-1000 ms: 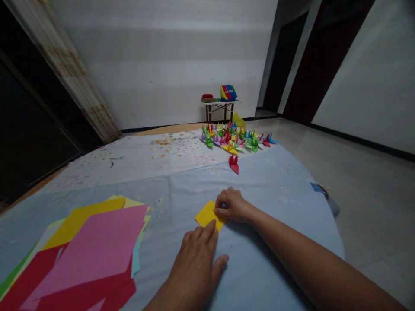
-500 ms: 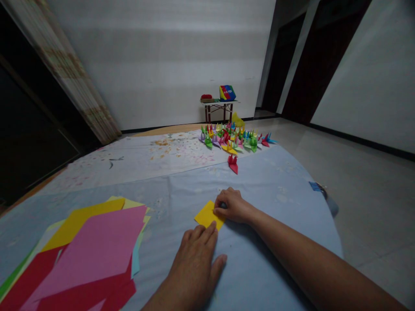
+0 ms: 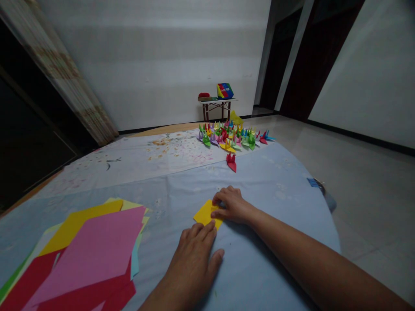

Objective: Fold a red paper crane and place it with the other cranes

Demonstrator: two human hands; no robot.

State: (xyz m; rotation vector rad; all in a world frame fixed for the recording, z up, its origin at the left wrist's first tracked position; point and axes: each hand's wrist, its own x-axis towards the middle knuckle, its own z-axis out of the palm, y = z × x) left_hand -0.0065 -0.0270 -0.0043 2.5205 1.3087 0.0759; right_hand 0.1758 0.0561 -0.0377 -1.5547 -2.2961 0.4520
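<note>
A small folded piece of yellow origami paper lies flat on the light blue tablecloth, part of it covered by my fingers. My left hand is stretched out flat with the thumb apart, its fingertips on the paper's near edge. At the right side of the paper, the curled thumb and fingers of my right hand are on its edge; the exact fold under them is hidden. Farther off, a single red paper crane rests on the cloth.
A pile of coloured paper sheets lies at the left. Many folded paper cranes crowd the table's far right. Beyond stands a small table bearing a colourful box. A blue item shows at the table's right edge.
My right thumb and index finger have parted slightly at the paper's edge. My left hand stays at the near edge. The whole view has shifted slightly.
</note>
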